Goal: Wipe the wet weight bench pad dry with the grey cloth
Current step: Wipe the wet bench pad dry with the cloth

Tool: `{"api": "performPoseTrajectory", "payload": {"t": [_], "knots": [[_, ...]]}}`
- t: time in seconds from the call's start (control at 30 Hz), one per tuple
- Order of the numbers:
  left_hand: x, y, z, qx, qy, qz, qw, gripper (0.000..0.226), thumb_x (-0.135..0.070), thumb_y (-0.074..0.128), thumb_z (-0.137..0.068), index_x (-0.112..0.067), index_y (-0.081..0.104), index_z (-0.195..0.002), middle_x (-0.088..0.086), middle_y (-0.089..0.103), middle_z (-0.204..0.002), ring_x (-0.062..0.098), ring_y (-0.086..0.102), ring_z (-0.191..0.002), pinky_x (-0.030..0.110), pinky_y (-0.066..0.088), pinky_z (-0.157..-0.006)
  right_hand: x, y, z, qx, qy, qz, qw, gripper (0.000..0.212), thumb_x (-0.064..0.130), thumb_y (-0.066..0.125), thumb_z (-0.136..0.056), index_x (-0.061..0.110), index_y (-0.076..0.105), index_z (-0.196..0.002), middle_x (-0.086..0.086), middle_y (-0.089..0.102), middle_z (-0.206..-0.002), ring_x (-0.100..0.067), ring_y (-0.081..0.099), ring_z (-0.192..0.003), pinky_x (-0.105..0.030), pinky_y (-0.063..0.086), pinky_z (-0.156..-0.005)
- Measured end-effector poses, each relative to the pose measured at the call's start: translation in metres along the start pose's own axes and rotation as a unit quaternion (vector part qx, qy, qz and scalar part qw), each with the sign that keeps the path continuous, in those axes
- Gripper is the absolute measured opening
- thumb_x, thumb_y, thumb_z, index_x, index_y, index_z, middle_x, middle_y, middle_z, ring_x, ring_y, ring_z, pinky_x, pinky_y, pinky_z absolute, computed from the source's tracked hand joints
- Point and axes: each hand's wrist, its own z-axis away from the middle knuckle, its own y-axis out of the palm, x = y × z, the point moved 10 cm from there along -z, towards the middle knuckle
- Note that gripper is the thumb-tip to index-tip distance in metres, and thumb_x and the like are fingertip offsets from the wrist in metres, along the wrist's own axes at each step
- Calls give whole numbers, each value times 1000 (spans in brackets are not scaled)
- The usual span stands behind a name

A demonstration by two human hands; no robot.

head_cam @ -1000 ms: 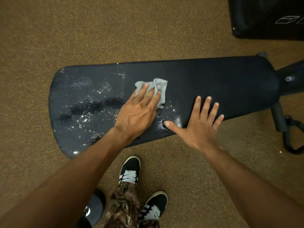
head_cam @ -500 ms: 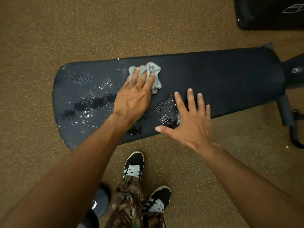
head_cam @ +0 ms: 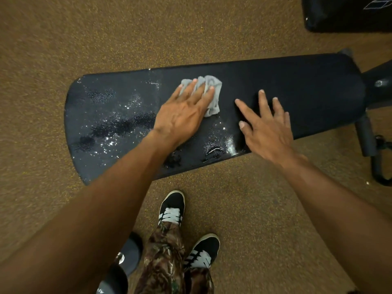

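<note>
Right hand (head_cam: 267, 128) sliding farther onto bench pad (head_cam: 297, 85); grey cloth (head_cam: 214, 90) shifting right.
Left hand (head_cam: 180, 119) pressing cloth flat-fingered at pad's middle; right hand lying spread beside it; droplets (head_cam: 118, 124) sitting left, frame (head_cam: 364, 134) right.

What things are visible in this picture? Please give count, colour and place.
weight bench pad: one, black, centre of view
water patches: several, shiny, pad's left half and near edge
grey cloth: one, grey, on pad under left hand
bench frame: one, black, pad's right end
dark case: one, black, top right corner
floor: one, speckled brown, all around
rounded object: one, dark grey, bottom left, unclear
shoes: two, black and white, bottom centre
trousers: one, camouflage, bottom centre
left hand: one, pressing flat on cloth
right hand: one, fingers spread, over pad right of cloth
</note>
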Motion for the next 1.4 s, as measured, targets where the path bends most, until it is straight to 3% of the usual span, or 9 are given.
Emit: {"api": "performPoseTrajectory", "payload": {"t": [0.23, 0.37, 0.47, 0.6, 0.77, 1.0, 1.1, 1.23, 1.4], "knots": [[-8, 10, 63, -5, -128, 70, 989, 52, -20, 25, -110, -13, 14, -160, 13, 14, -167, 28, 2, -155, 38, 2, -123, -18, -1, -12, 74, -18, -22, 997, 65, 63, 38, -96, 54, 5, -151, -3, -8, -166, -34, -6, -152, -67, 14, -115], [-66, 20, 91, 25, -15, 55, 998, 58, -16, 22, -104, -10, 0, -157, 14, 1, -164, 26, -7, -152, 39, -7, -120, -18, -1, -14, 73, -15, -48, 996, 59, 49, 40, -102, 54, 8, -152, -2, -9, -166, -33, -9, -152, -68, 11, -115], [-93, 22, 61, 7, 70, 33, 997, 60, -17, 38, -99, -6, 26, -157, 19, 28, -162, 33, 19, -152, 43, 12, -121, -16, 2, -15, 71, -11, -55, 996, 59, 43, 39, -104, 51, 7, -153, -4, -9, -166, -34, -10, -152, -68, 7, -114], [-81, 23, 9, 38, 44, 0, 998, 62, -20, 31, -106, -16, 4, -161, 10, 6, -169, 26, 1, -156, 40, -1, -124, -23, -1, -14, 54, 0, -89, 995, 60, 29, 38, -106, 41, 8, -156, -1, -4, -167, -29, -8, -153, -65, 8, -118], [-54, 16, 40, -6, -55, 43, 998, 58, -11, 29, -106, -14, 11, -161, 13, 11, -168, 28, 2, -156, 37, -2, -123, -31, -4, -17, 72, 3, -103, 992, 61, 25, 42, -105, 42, 12, -156, 2, -2, -167, -24, -5, -153, -61, 9, -118], [-81, 24, 66, -9, 61, 8, 998, 54, -18, 37, -100, -8, 38, -152, 17, 40, -156, 33, 29, -150, 43, 17, -120, -24, -1, -15, 52, -5, -77, 996, 60, 25, 38, -106, 39, 10, -156, -3, -2, -167, -31, -5, -153, -67, 10, -117], [-83, 22, 35, 9, 90, -20, 996, 58, -26, 36, -104, -19, 20, -160, 10, 23, -166, 29, 12, -155, 42, 2, -122, -28, -6, -12, 40, -2, -37, 999, 57, 36, 37, -105, 48, 9, -153, 7, 2, -167, -24, 2, -153, -63, 24, -113], [-67, 16, 13, 20, 37, -64, 997, 59, -18, 25, -106, -20, 3, -161, 10, 10, -169, 29, 3, -156, 41, 0, -125, -45, -25, -14, 3, -20, -31, 999, 51, 39, 41, -104, 52, 23, -149, 16, 17, -163, -17, 19, -149, -57, 35, -108], [-49, 14, 58, -13, -66, 15, 998, 60, -12, 33, -106, -13, 8, -161, 16, 16, -167, 31, 5, -155, 36, -4, -121, -60, -12, -6, 26, -44, -93, 994, 57, 29, 50, -102, 40, 28, -153, 4, 15, -165, -17, 13, -152, -50, 26, -118]]}}
